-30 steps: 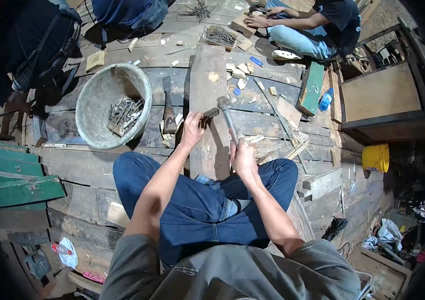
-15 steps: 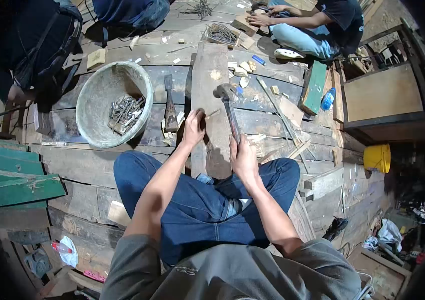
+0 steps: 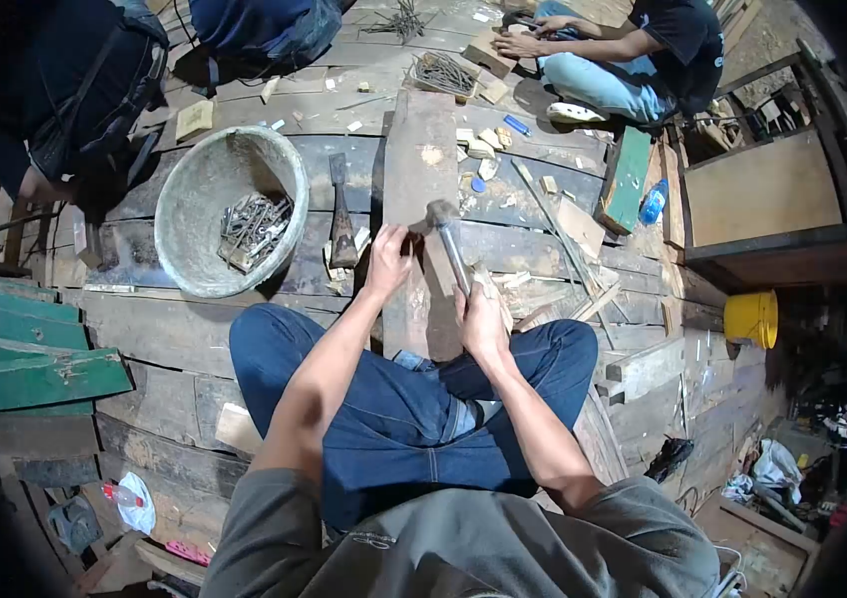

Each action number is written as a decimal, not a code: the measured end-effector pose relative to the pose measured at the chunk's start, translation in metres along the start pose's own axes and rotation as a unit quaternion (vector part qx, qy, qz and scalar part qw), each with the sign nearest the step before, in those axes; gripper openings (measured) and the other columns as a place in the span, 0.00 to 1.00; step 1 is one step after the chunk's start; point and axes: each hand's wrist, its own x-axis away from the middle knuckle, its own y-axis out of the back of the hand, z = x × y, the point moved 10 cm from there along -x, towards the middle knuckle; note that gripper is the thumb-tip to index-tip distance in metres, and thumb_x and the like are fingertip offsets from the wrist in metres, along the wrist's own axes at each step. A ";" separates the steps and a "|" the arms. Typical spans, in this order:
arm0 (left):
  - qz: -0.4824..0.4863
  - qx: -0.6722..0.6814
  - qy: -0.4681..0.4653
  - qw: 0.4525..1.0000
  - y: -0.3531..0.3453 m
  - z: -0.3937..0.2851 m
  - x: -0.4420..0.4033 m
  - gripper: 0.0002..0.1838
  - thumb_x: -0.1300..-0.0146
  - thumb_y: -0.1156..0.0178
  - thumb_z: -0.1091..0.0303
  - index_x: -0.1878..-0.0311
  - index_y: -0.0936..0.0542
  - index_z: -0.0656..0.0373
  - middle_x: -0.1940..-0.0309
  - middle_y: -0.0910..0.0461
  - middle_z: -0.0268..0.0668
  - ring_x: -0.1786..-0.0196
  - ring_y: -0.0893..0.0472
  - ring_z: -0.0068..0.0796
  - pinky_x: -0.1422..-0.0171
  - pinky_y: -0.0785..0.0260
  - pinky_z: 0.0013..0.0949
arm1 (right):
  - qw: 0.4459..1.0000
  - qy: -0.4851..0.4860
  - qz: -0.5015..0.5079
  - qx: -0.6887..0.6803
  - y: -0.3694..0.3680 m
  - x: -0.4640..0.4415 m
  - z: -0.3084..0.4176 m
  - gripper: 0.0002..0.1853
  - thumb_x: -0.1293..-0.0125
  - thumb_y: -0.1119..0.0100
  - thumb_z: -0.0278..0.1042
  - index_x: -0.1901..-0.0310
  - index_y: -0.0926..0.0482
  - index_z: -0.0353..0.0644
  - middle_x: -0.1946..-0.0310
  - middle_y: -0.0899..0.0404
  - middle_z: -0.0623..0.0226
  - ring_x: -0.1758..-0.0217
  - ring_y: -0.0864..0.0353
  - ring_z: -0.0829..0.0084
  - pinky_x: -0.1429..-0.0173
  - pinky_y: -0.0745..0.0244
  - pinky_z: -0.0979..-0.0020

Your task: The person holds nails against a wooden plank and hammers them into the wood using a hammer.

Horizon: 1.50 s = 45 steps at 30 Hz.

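Two-handed work over a long wooden plank (image 3: 419,140), seen from the head view. Gripping a hammer (image 3: 455,257) in the right hand (image 3: 484,319), with fingers wrapped closed around the handle. Slanting the hammer forward and leftward, with its head above the plank and its handle by the plank's right edge. Holding the left hand (image 3: 388,261) at the plank's left side, with fingers curled around a small dark piece (image 3: 413,237). Unable to tell what the piece is: partly hidden and too small. Placing the hammer head just beside this piece; unable to tell whether touching or apart.

Sitting cross-legged in blue jeans (image 3: 373,419), with the plank running forward from between the legs.

Left of the plank: noting a chisel (image 3: 341,214) lying on the floorboards (image 3: 154,399), blade pointing away; farther left, a large grey tub (image 3: 176,219), tilted, holding a pile of metal pieces (image 3: 252,234).

Right of the plank: noting wood offcuts (image 3: 481,149), a round blue cap (image 3: 478,184), a green block (image 3: 625,179) and, beside it, a blue bottle (image 3: 654,202). Near the plank's far end: recording a tray of nails (image 3: 443,75).

Beyond, at upper right: observing a seated co-worker (image 3: 684,60), with both hands by a wooden block (image 3: 488,53). At far right: logging a yellow bucket (image 3: 750,319) on its side.
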 end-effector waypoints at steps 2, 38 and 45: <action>0.030 -0.002 0.051 0.998 -0.003 0.003 -0.005 0.20 0.52 0.41 0.84 0.52 0.23 0.76 0.52 0.22 0.62 0.46 0.23 0.64 0.40 0.29 0.52 | 0.996 0.036 -0.057 -0.054 0.019 0.001 0.010 0.17 0.26 0.46 0.39 0.51 0.27 0.28 0.79 0.23 0.36 0.71 0.19 0.34 0.68 0.25 0.43; -0.033 0.041 -0.054 0.997 0.008 -0.014 -0.004 0.13 0.45 0.35 0.79 0.56 0.22 0.73 0.58 0.21 0.57 0.55 0.21 0.60 0.50 0.27 0.50 | 0.991 0.029 -0.074 -0.103 0.042 0.005 0.025 0.10 0.27 0.45 0.32 0.57 0.27 0.31 0.79 0.24 0.38 0.72 0.20 0.38 0.70 0.28 0.48; 0.012 0.027 -0.010 1.000 0.001 -0.010 -0.003 0.16 0.51 0.43 0.84 0.56 0.23 0.73 0.59 0.22 0.56 0.52 0.22 0.60 0.47 0.28 0.49 | 0.996 0.025 -0.041 -0.072 0.022 0.004 0.012 0.14 0.27 0.43 0.38 0.58 0.25 0.31 0.78 0.22 0.40 0.72 0.19 0.38 0.70 0.28 0.48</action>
